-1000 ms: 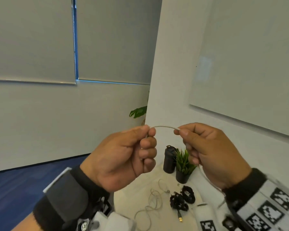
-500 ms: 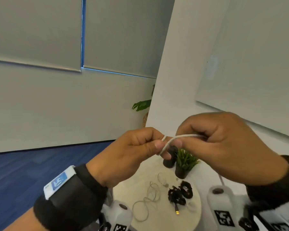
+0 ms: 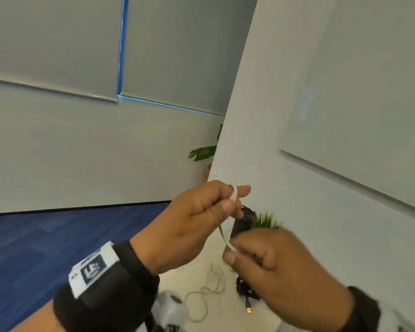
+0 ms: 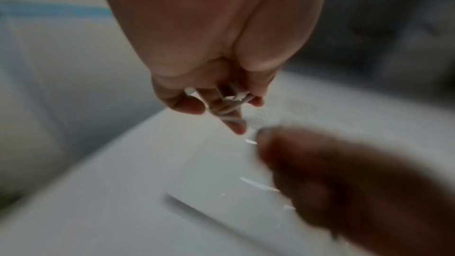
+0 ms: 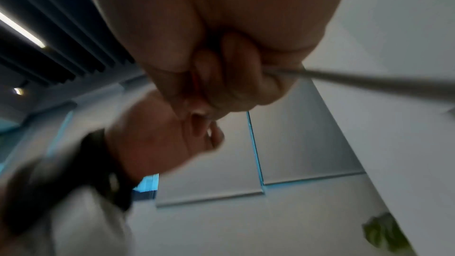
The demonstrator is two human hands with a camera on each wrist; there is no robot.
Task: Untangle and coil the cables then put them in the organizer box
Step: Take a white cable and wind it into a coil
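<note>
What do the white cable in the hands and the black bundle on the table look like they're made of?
White cable: it looks like a soft plastic or rubber jacket with a matte finish; it wraps round the left hand's finger and bends without kinking toward the right hand. Black cable bundle: dark and dull, probably rubbery sheathing, with a gold-coloured, seemingly metal plug. Too small to be sure.

The right hand (image 3: pixel 280 267) has dropped below the left hand (image 3: pixel 192 221), so the white cable (image 3: pixel 223 233) between them now runs steeply down instead of level.
</note>
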